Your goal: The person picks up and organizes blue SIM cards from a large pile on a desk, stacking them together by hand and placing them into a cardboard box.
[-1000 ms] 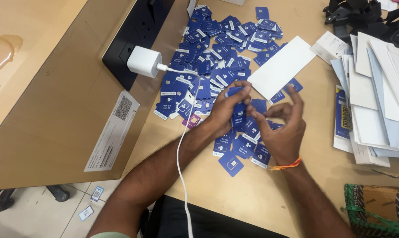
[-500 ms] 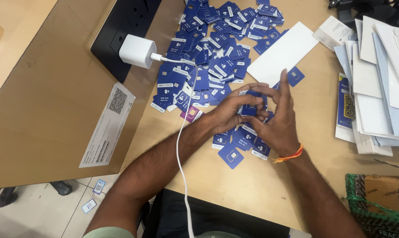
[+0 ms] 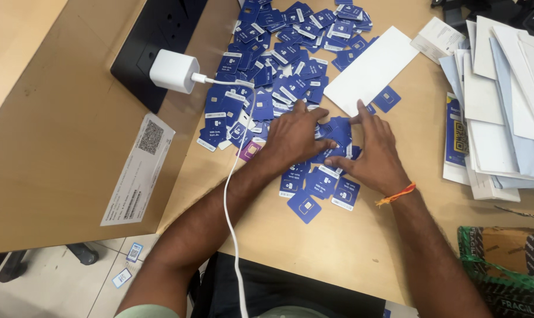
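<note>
From the white charger (image 3: 174, 70) rightward, we see our left hand (image 3: 293, 135) and right hand (image 3: 376, 156) lying flat with fingers spread, gripping nothing, pressed on the heap of small blue cards (image 3: 279, 70) with white strips, scattered over the wooden bench (image 3: 338, 247) beside white envelopes (image 3: 503, 88).

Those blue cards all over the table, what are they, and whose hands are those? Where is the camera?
The camera sits on a person's head and looks down, so you see that person's own two arms. The left hand and right hand lie flat, palms down, on a heap of small blue cards spread over a wooden table. Neither hand grips anything that I can see. Nearby are a white envelope, a stack of white papers and a white charger plug with its cable.
</note>
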